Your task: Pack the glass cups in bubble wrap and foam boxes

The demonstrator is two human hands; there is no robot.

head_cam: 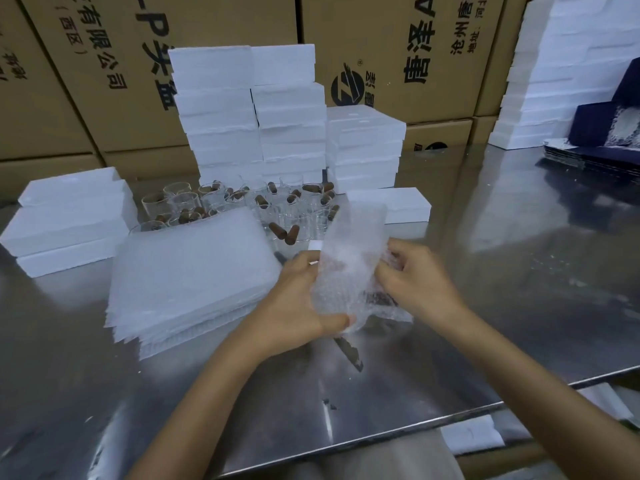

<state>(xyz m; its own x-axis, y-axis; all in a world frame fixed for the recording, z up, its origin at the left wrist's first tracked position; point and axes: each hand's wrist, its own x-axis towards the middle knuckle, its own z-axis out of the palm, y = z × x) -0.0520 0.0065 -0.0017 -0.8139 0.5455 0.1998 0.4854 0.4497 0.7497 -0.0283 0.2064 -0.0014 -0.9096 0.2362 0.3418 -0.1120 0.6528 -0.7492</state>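
A bubble wrap sheet (349,268) is bunched around a glass cup whose brown handle (379,297) shows through the plastic. My left hand (301,299) grips the wrapped bundle from the left, thumb underneath. My right hand (412,278) pinches the wrap on the right side. The sheet's free end stands up above my hands. Several bare glass cups (242,206) with brown handles stand behind. A stack of bubble wrap sheets (187,275) lies to the left. One foam box (398,202) sits just behind the bundle.
Tall stacks of white foam boxes (252,116) rise at the back, with more foam boxes (69,220) at the left and foam boxes (554,81) at the far right. Cardboard cartons (86,81) form the back wall. Dark blue boxes (602,133) sit at right. The steel table's front edge (433,424) runs below my arms.
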